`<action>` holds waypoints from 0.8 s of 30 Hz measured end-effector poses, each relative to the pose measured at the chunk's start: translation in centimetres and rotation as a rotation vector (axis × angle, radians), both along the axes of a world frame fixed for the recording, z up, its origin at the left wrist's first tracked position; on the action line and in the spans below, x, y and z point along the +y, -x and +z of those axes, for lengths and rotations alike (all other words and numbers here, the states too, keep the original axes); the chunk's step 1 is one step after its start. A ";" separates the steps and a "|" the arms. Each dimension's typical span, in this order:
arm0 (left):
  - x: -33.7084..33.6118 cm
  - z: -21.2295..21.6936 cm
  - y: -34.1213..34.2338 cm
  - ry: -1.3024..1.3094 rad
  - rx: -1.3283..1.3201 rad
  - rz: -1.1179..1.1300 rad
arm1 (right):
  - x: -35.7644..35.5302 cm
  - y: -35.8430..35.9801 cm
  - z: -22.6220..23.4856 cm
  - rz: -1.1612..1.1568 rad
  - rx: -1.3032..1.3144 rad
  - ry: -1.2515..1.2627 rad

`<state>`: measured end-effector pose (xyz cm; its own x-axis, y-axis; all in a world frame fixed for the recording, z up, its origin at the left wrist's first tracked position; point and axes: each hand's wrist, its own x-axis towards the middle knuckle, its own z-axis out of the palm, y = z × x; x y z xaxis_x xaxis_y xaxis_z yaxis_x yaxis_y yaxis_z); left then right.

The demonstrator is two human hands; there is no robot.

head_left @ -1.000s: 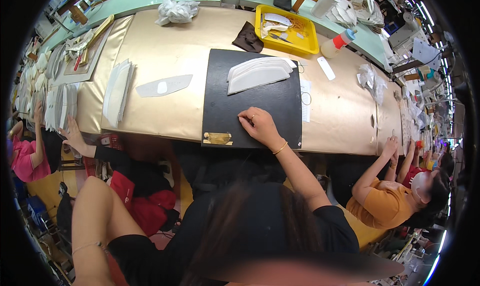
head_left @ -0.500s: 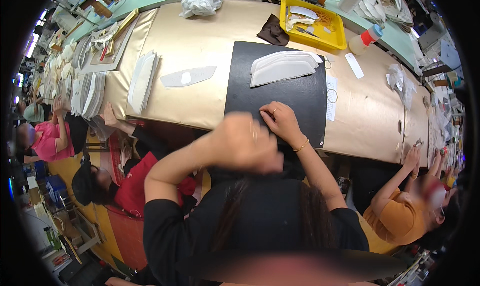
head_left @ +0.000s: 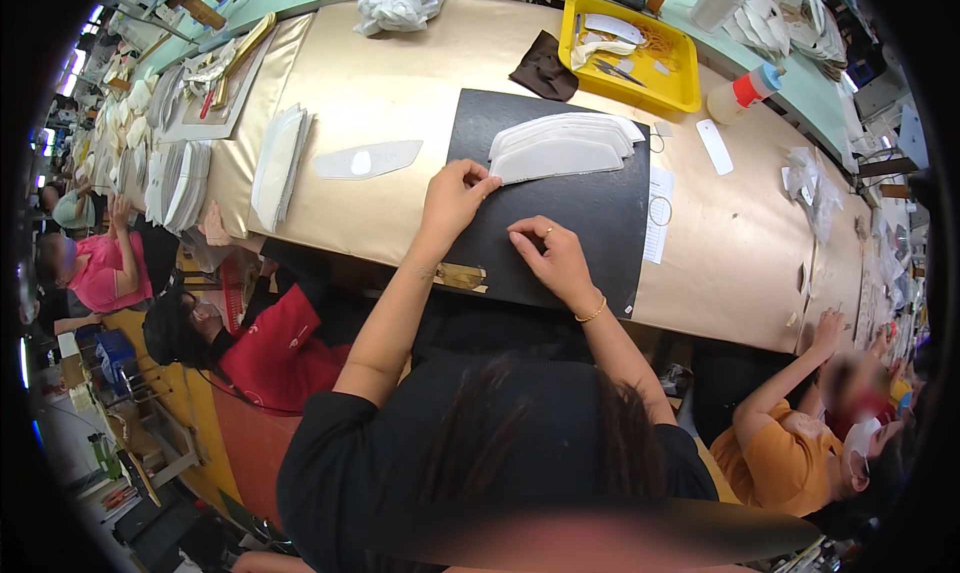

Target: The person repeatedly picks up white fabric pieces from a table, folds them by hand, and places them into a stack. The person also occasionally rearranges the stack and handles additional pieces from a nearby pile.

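The left hand (head_left: 455,201) has its thumb and forefinger closed on the left corner of the nearest of several pale grey curved pieces (head_left: 560,161), which lie overlapped like a fan on the far part of a black board (head_left: 595,218). The right hand (head_left: 555,260) is over the board, nearer than the pieces and apart from them; its fingers are loosely curled, and I cannot tell whether the tips meet.

On the far right of the gold surface (head_left: 720,253) is a yellow tray (head_left: 642,95). Inside lie a curved white piece (head_left: 614,29) along its far side, a cream strip (head_left: 600,50) at left, a tangle of tan bands (head_left: 657,41) at right, and a slim metal tool (head_left: 618,72) toward the near side, with small pale scraps about it. Just right of the tray, a bottle (head_left: 723,103) with a red band and blue top leans in view; its contents cannot be made out. A dark cloth (head_left: 545,68) is just left of the tray. Farther left is a crumpled white bag (head_left: 398,8), its inside hidden.
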<state>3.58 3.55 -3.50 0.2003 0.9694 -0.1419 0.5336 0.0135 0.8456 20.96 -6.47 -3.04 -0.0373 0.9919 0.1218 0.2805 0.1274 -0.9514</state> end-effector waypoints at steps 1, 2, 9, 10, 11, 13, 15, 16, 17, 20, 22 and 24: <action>-0.1 0.4 0.2 0.162 -0.166 0.009 | 0.0 -0.1 0.3 -0.034 -0.015 -0.015; -0.3 0.8 0.5 0.252 -0.299 0.002 | 0.2 -0.2 0.6 -0.064 -0.033 -0.005; -2.0 1.7 1.0 0.547 -0.821 -0.019 | 2.5 0.1 1.7 -0.214 -0.236 -0.317; -2.1 1.8 0.9 0.563 -0.865 -0.019 | 2.8 0.2 1.8 -0.207 -0.229 -0.312; -2.1 1.9 0.8 0.549 -0.883 -0.030 | 2.9 0.1 2.0 -0.200 -0.249 -0.314; -2.0 2.1 0.7 0.530 -0.909 -0.040 | 3.2 -0.1 2.5 -0.185 -0.290 -0.309; -1.7 2.4 0.5 0.498 -0.869 -0.075 | 3.3 -0.4 3.0 -0.170 -0.320 -0.307; -1.7 2.5 0.3 0.481 -0.854 -0.089 | 3.3 -0.6 3.3 -0.163 -0.328 -0.310; -1.6 2.8 0.2 0.468 -0.854 -0.109 | 3.4 -0.8 3.6 -0.164 -0.330 -0.308; -1.3 3.9 -0.7 0.431 -0.860 -0.165 | 3.5 -1.5 4.7 -0.148 -0.344 -0.338; -1.3 4.8 -1.5 0.422 -0.876 -0.187 | 3.5 -2.0 5.5 -0.156 -0.369 -0.385; -1.5 5.7 -2.5 0.390 -0.871 -0.200 | 3.6 -2.7 6.2 -0.161 -0.397 -0.433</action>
<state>6.10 2.05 2.25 0.5429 0.8225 -0.1698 -0.2537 0.3533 0.9005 23.62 -2.89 3.18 -0.0158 0.8521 0.5232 0.6511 0.4058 -0.6414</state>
